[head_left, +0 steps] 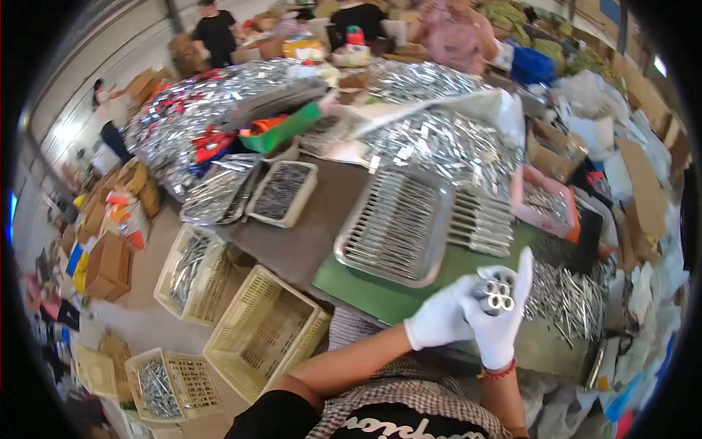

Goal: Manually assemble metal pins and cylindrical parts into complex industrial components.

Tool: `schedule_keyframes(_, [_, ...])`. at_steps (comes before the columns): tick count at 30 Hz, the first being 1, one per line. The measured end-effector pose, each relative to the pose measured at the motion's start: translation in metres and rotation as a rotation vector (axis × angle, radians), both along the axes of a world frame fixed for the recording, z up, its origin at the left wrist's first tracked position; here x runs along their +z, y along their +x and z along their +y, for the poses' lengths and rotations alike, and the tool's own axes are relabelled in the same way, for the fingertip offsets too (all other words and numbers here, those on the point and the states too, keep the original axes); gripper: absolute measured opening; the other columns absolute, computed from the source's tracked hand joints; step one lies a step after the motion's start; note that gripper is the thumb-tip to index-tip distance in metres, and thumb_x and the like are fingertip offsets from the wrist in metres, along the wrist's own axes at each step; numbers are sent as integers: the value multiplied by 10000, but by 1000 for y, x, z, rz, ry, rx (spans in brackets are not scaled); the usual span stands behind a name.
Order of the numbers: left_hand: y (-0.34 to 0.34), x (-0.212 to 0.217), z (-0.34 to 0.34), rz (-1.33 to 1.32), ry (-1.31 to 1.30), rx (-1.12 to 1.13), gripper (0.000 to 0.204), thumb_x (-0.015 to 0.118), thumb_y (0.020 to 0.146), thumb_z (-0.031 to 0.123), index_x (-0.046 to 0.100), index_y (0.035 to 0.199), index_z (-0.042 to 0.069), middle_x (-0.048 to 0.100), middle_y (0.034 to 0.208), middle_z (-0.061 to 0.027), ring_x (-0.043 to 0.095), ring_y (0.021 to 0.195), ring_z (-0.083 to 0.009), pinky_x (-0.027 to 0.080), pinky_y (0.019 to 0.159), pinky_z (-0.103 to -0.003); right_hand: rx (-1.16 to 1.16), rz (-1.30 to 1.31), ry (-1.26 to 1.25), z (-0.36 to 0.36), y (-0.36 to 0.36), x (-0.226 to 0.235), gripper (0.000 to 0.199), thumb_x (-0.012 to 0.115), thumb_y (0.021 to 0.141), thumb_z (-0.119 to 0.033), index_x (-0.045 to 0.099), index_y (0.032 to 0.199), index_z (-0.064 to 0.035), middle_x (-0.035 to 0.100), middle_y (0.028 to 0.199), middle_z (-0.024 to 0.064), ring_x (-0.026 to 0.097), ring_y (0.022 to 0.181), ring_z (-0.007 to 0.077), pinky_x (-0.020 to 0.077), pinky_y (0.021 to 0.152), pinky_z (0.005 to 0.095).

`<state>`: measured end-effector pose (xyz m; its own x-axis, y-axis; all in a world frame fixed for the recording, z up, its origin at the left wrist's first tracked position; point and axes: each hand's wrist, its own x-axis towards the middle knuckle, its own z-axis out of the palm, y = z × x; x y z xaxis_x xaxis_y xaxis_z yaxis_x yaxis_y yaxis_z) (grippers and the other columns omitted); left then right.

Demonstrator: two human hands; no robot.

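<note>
Across the crowded work table (pixel 307 241), heaps of shiny metal pieces (pixel 431 139) covered the far end, and nearer lay a green mat (pixel 365 289) bearing a steel tray (pixel 395 227) filled with neat rows of metal tools. Beside the tray, to the right, more tools lay in a loose row (pixel 479 219), with a pink box (pixel 545 201) beyond them and a scattered pile of small metal rods (pixel 567 296) at the table's right edge. On the floor to the left stood pale yellow baskets (pixel 263 333), some holding metal parts. Just in front of the person's chest, both white-gloved hands met above the near edge of the mat. The right hand (pixel 504 318) was clenched around a small bundle of metal tools (pixel 496 291), its forefinger pointing up, and the bundle stood roughly on end, its ring-shaped ends facing the camera. The left hand (pixel 442 322) pressed in from the left, its fingers curled against the same bundle, so both hands grasped it together. The bundle sat between the two palms, closer to the right one, with the steel tray lying up and to the left of it, on the left hand's side.
</note>
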<state>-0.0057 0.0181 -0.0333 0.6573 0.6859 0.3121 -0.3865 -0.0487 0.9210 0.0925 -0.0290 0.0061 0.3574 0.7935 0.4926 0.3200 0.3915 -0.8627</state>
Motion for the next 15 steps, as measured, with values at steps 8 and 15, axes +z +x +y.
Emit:
schedule_keyframes(8, [-4, 9, -4, 83, 190, 253, 386, 694, 757, 21, 530, 1106, 30, 557, 1064, -102, 577, 977, -219, 474, 833, -312, 269, -50, -75, -6, 7, 1, 1168, 875, 605, -121, 120, 1489, -5, 567, 1214, 174, 492, 1235, 284, 410, 1025, 392])
schedule_keyframes(15, [-6, 16, -10, 205, 367, 289, 337, 697, 724, 50, 569, 1036, 46, 597, 948, -111, 602, 871, -270, 481, 763, -346, 141, -220, 12, -16, 12, 2, 980, 820, 631, -169, 288, 1437, 2, 634, 1151, 142, 593, 1100, 285, 453, 969, 361])
